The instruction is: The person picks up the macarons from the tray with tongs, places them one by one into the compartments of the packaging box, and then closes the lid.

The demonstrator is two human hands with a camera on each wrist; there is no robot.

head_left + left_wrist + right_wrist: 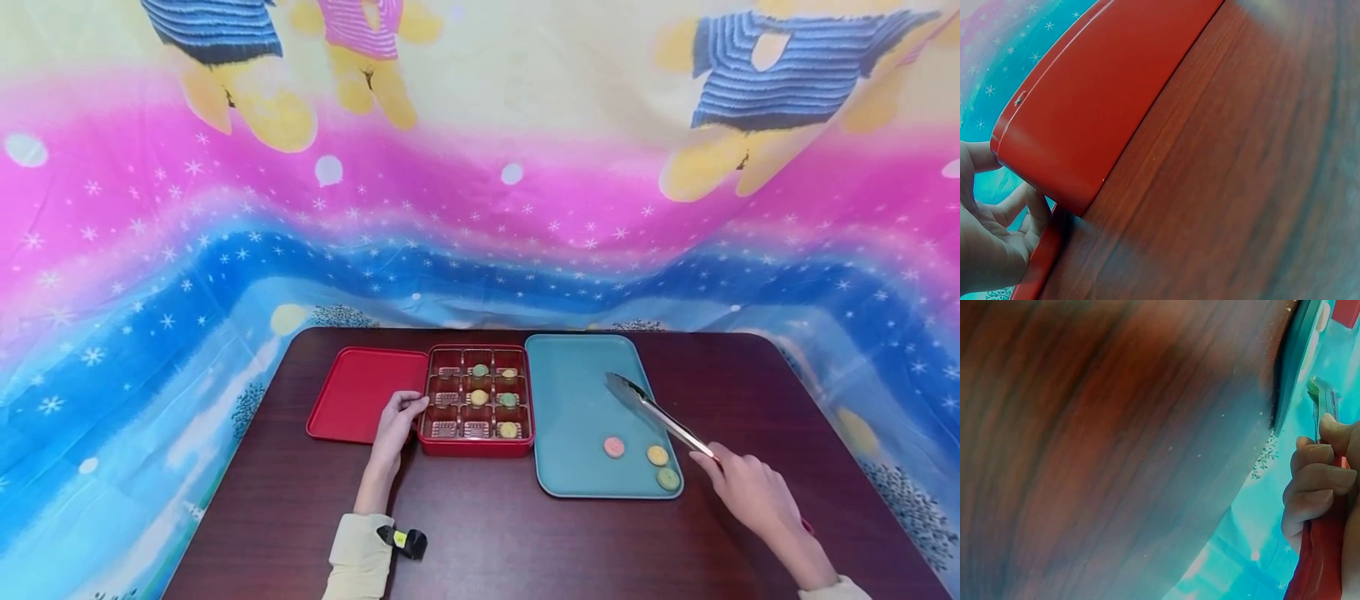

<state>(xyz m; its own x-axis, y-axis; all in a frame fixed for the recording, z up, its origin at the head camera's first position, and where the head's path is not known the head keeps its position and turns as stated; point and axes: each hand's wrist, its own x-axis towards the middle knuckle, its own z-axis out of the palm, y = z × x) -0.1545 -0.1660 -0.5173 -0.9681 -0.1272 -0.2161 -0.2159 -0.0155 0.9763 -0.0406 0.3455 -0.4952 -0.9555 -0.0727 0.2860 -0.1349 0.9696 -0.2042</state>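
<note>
My left hand point(397, 421) touches the left side of a red box point(476, 447); in the left wrist view its fingers point(1036, 209) rest at the box's corner. Inside is a divided insert, with green and yellow round cookies point(478, 397) in its middle and right columns. Metal tongs point(671, 423) with red handles are gripped by my right hand point(757, 496), their tips above the teal tray point(573, 417). A green patch shows near the tips in the right wrist view; I cannot tell what it is. Pink point(613, 447), yellow point(657, 455) and green point(667, 478) cookies lie on the tray.
A red lid point(360, 383) lies flat to the left of the box, partly behind my left hand. The tray stands close against the box's right side. A patterned cloth point(480, 208) hangs behind the dark wooden table point(480, 533).
</note>
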